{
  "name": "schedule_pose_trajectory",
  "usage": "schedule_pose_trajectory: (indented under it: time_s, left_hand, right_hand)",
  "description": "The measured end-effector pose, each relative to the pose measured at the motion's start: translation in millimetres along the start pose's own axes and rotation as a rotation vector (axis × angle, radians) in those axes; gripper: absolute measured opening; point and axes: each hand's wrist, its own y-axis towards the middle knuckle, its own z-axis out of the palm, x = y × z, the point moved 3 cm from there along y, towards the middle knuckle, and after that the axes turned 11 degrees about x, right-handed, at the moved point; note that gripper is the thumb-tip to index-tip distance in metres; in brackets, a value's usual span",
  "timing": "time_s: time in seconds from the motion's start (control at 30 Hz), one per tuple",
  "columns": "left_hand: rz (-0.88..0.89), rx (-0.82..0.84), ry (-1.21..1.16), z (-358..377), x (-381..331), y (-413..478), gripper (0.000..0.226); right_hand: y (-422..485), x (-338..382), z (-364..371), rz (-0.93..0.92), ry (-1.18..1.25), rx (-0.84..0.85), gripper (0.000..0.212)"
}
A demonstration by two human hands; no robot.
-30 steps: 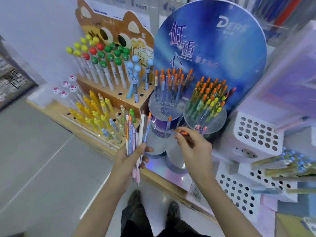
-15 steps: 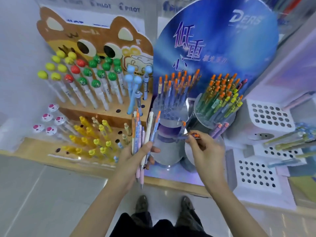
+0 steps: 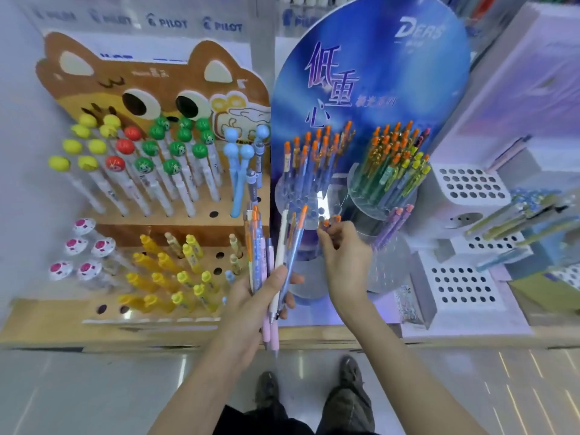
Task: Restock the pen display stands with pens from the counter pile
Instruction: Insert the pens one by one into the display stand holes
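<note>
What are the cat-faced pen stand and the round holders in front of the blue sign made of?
The cat-faced stand looks like printed cardboard or thin board: it has a matte brown face, flat cut-out ears and punched holes. The round holders seem to be clear acrylic or a similar plastic: the pens show through them and their edges glint. Neither is certain from looks alone.

Crowded with upright pens [image 3: 317, 152] at the back of the clear tier [image 3: 281, 193]; open along its front holes, hemmed left by the held pen bundle [image 3: 277, 246].
</note>
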Motion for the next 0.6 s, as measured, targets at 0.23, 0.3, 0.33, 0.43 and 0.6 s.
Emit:
schedule_pose_trajectory:
  time_s: [0.23,0.3,0.33,0.43,0.6]
  left_hand:
    - [0.003,-0.015,0.017,-6.0,-3.3,-4.8,0.037]
    - [0.001,-0.015,0.022,-7.2,-4.0,-5.1,0.036]
    - [0.002,-0.011,0.027,-7.3,-4.3,-5.1,0.035]
    - [0.004,0.003,0.042,-7.6,-4.7,-5.4,0.038]
    - [0.011,0.014,0.023,-4.6,-4.8,-5.0,0.044]
  right_hand:
    - [-8.0,2.1,6.3,-0.026,-0.18,-0.105,0.016]
    - [-9.7,-4.0,2.0,0.001,-0.173,-0.105,0.017]
    - [-10.3,-6.6,-0.9,0.016,-0.148,-0.098,0.017]
    - [-12.4,-4.2,-7.8,-0.033,-0.072,-0.041,0.011]
    - [3.2,6.4,-14.1,-0.141,-0.184,0.118,0.026]
